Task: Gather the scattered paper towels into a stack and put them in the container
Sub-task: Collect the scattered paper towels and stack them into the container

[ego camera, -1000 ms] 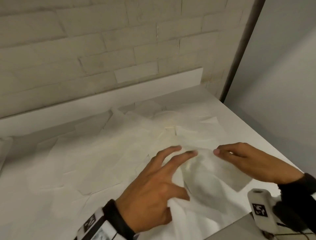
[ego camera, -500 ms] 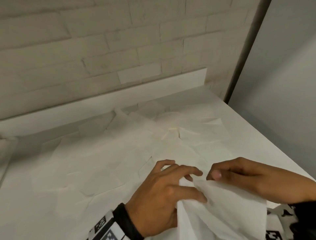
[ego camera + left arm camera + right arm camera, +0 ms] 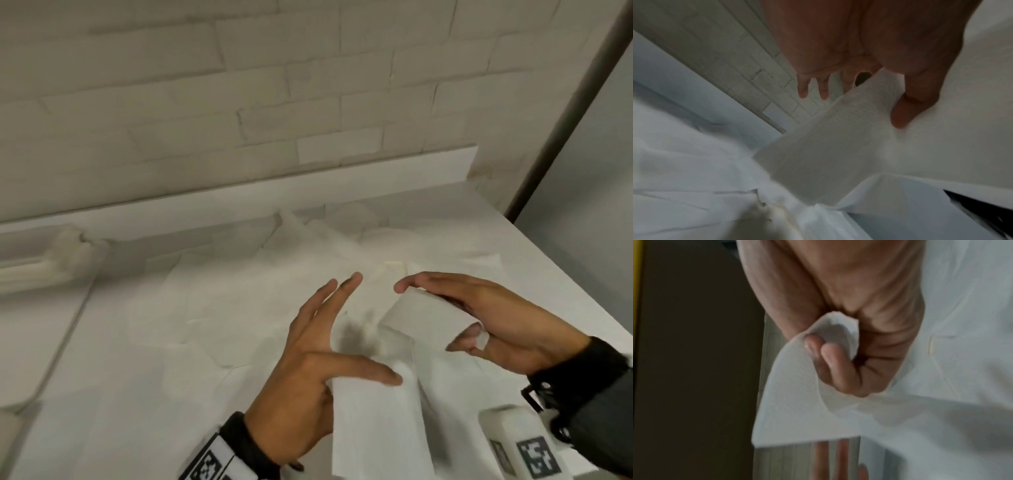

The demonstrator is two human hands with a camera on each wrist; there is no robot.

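Several white paper towels (image 3: 246, 294) lie scattered and overlapping on the white counter (image 3: 102, 394). My left hand (image 3: 376, 328) hovers over them with its fingers stretched straight, while its thumb pinches one towel (image 3: 376, 428) against the hand; that sheet hangs toward me. In the left wrist view the thumb (image 3: 906, 112) lies on this towel (image 3: 828, 154). To the right, my right hand (image 3: 435, 308) holds another towel (image 3: 421, 322) between thumb and curled fingers. The right wrist view shows the fingers (image 3: 828, 356) folded over the sheet (image 3: 793, 410).
A white shallow container (image 3: 37, 274) sits at the counter's left edge. A white brick wall and a low backsplash (image 3: 308, 178) close off the far side. The counter ends on the right (image 3: 565, 284) beside a grey wall.
Both hands have lifted off the pile and moved apart. The left fingers have straightened out from their curl. The right hand now holds its own towel up.
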